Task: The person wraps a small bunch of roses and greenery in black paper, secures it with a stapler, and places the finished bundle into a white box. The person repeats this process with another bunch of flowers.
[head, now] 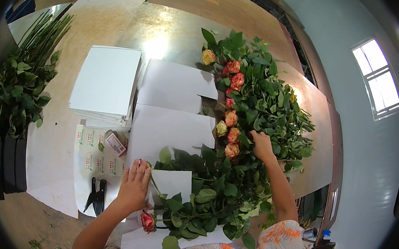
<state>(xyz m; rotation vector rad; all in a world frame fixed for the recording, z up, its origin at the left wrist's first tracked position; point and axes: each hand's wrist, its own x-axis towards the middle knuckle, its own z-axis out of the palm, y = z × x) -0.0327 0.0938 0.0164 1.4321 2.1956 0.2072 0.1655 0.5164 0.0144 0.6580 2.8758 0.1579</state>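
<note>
My left hand (pixel 134 186) lies with its fingers over a rose bloom (pixel 141 163) at the edge of a white paper sheet (pixel 176 181); how firmly it holds is unclear. Just below it, a red rose (pixel 148 221) lies with its leafy stem pointing right. My right hand (pixel 262 144) reaches into the row of orange and yellow roses (pixel 233 135), its fingertips among the leaves; what they grip is hidden. The green stems and leaves (pixel 279 103) spread to the right of the blooms. White paper sheets (pixel 171 125) lie left of the blooms.
A stack of white sheets (pixel 105 80) stands at the left. Below are a small box (pixel 116 144), a sticker sheet (pixel 90 154) and a black stapler (pixel 97 195). Leafy cut stems (pixel 19 87) stand at the far left near black containers (pixel 11 165). A window (pixel 378 78) is in the right wall.
</note>
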